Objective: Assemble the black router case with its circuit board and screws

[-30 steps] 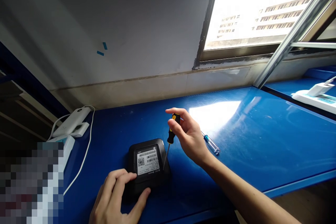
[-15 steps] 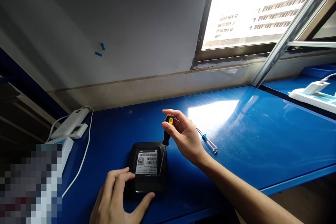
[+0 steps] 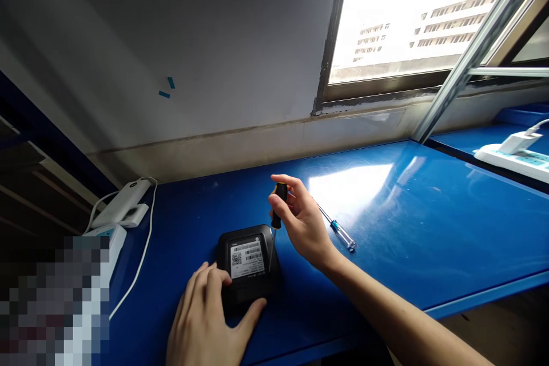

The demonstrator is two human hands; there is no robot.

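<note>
A black square box-like device (image 3: 249,291) with a white barcode label (image 3: 246,260) lies on the blue table. My left hand (image 3: 214,311) grips its near left corner, fingers on the top edge and thumb along the near side. In my right hand (image 3: 304,223) is a black and yellow screwdriver (image 3: 277,222), pinched by the handle and standing nearly upright. Its shaft reaches down to the right part of the device's top face; the exact tip is hard to make out. Behind my right wrist lies a second screwdriver (image 3: 343,235) with a clear and blue handle.
White power strips and an adapter (image 3: 122,203) with a cable (image 3: 146,246) sit at the left. Another power strip (image 3: 514,157) stands at the far right, beyond a metal post (image 3: 454,74). The wall and window (image 3: 412,17) border the table's back.
The device has shifted and turned slightly under my left hand, which moved right with it. The screwdriver's handle has rotated in my right fingers, its yellow patch turning out of sight.
</note>
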